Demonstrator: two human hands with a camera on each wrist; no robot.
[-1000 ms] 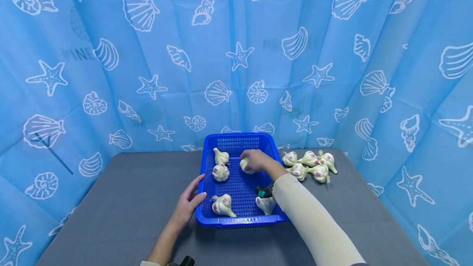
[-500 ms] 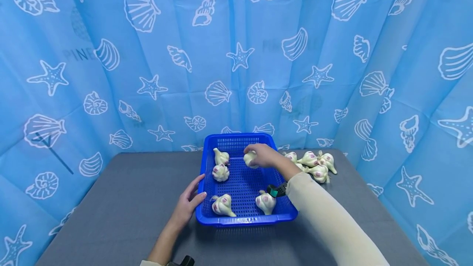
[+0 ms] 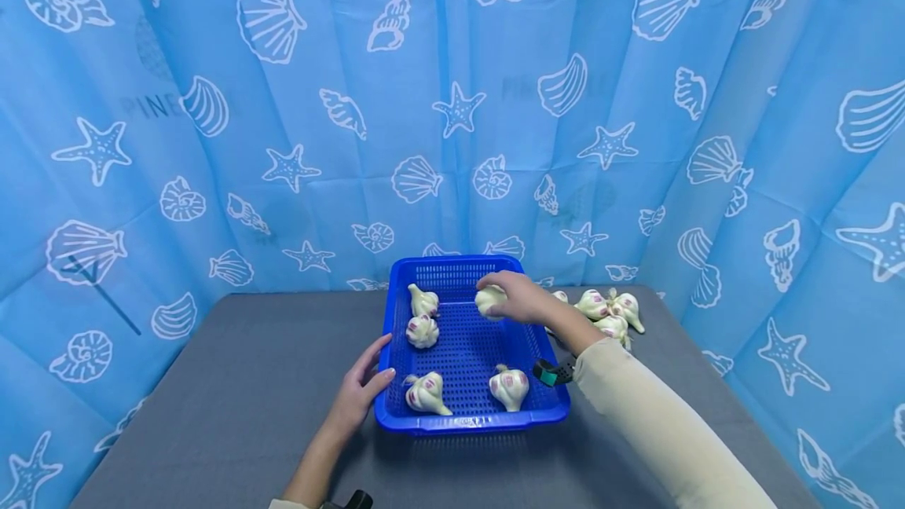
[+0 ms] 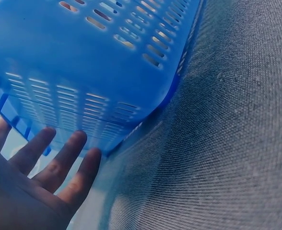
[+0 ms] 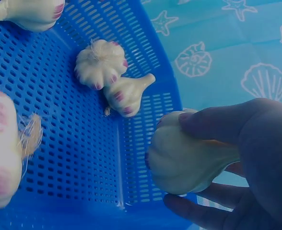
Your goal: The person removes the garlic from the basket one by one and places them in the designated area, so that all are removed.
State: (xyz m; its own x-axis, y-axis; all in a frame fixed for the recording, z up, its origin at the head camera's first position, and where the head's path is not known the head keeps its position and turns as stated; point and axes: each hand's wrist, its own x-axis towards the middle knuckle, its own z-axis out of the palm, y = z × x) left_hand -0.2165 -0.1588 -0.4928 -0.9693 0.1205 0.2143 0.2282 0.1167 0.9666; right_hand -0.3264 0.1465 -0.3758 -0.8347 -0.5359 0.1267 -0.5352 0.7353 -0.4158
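Note:
A garlic bulb (image 3: 488, 301) is pinched between the thumb and fingers of my right hand (image 3: 525, 301), over the far right part of a blue perforated basket (image 3: 472, 419). The right wrist view shows this bulb (image 5: 184, 155) from the side, its stem towards the palm. My left hand (image 3: 357, 391) lies at the basket's left side, fingertips at the rim; in the left wrist view its fingers (image 4: 59, 167) are spread along the outer wall. Two bulbs (image 3: 423, 330) sit together at the basket's far left. One bulb (image 3: 426, 393) lies near left, another (image 3: 509, 389) near right.
Several more garlic bulbs (image 3: 592, 304) lie in a group on the grey table (image 3: 283, 383), right of the basket and partly behind the right forearm. A blue curtain (image 3: 452, 140) with white shell prints hangs behind the table and along its sides.
My right hand has lifted the garlic bulb and carried it to the right and slightly back, from the basket's middle towards its right rim. The left hand and basket have stayed put.

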